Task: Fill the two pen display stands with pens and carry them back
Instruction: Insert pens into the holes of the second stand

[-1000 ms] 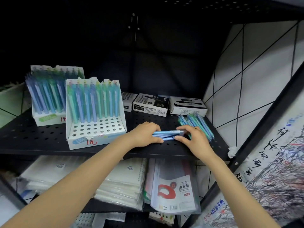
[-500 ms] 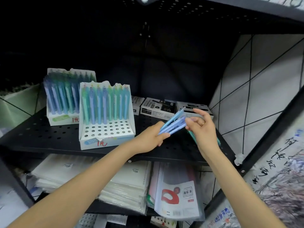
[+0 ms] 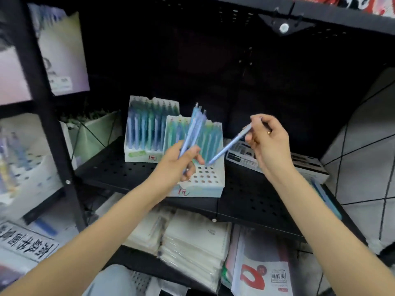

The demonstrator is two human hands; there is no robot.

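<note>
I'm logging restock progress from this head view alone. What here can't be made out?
- Pens in the left hand: the bundle of pens is motion-blurred, so no count.
- Front display stand: the left hand and its bundle cover part of the hole grid; free holes uncountable.
- Rear display stand: blurred, partly behind the front one; fullness unclear.
- Loose pens at the shelf's right: smeared, partly behind the right forearm.
- Boxes behind the right hand: print unreadable.

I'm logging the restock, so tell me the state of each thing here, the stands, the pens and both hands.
Front stand: on the shelf, back rows filled, front holes empty.
Rear stand: on the shelf, looks full.
Left hand: grips a bundle of blue pens, tips down.
Right hand: pinches a single pen, tip over the front stand's holes.
</note>
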